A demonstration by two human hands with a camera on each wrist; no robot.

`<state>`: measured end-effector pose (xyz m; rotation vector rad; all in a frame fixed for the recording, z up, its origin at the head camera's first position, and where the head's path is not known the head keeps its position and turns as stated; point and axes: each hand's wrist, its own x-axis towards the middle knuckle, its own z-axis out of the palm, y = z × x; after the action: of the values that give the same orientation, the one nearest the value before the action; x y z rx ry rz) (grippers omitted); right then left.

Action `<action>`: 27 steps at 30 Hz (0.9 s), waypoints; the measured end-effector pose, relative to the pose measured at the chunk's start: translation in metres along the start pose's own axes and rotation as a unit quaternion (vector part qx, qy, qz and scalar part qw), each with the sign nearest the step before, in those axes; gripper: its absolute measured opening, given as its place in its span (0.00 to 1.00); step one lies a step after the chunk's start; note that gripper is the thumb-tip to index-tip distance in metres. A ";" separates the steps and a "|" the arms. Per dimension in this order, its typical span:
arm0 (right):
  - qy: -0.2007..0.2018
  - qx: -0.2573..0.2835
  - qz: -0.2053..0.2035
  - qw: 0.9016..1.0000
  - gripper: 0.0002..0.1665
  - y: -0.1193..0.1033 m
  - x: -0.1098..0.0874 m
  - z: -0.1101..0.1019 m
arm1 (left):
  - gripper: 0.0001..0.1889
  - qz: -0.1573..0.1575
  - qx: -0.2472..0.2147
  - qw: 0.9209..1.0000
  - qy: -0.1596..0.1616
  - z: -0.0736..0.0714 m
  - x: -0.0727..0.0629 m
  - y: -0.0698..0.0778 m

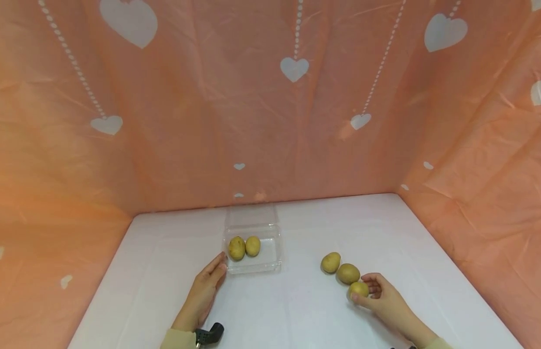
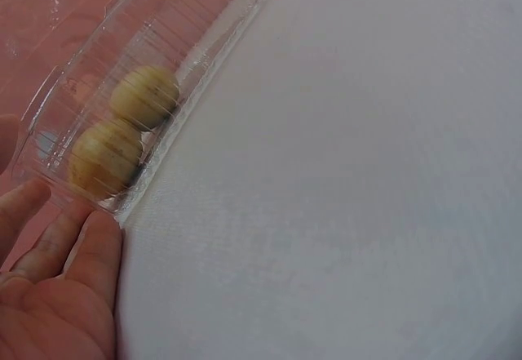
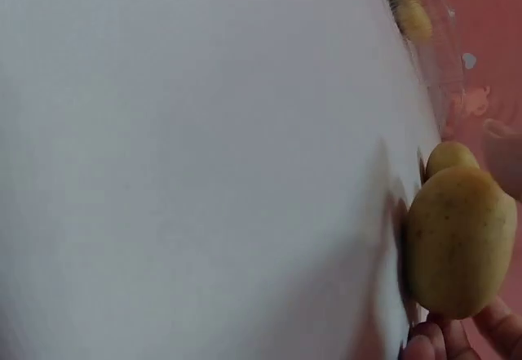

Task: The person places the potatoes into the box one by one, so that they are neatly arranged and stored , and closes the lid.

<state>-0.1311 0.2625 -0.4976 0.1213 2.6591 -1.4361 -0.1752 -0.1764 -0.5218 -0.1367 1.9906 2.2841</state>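
Between the thumb and fingers of my right hand (image 1: 385, 301) is a potato (image 1: 358, 290), the nearest of three in a slanting row. Beyond it lie a second potato (image 1: 348, 274) and a third potato (image 1: 330, 262). In the right wrist view the gripped potato (image 3: 457, 246) looks large and smooth, with fingers under its lower end. My left hand (image 1: 204, 290) touches the left side of a clear plastic box (image 1: 270, 251), its fingers fairly straight. Inside the box, a speckled potato (image 1: 237, 248) sits beside a paler potato (image 1: 253, 246), both in the left half.
The box's clear lid (image 1: 251, 215) is folded back toward the rear wall. An orange cloth (image 1: 261, 121) with white hearts encloses the back and sides of the white table (image 1: 296, 320). A black device (image 1: 210, 334) is on the left wrist.
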 end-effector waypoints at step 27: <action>0.026 -0.051 0.023 0.998 0.35 0.004 0.000 0.011 | 0.29 0.005 -0.011 1.000 -0.005 0.000 0.000 -0.001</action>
<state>-0.1298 0.2558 -0.5065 0.2117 2.7460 -1.2983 -0.1755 -0.1763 -0.5227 -0.1155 1.9659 2.3092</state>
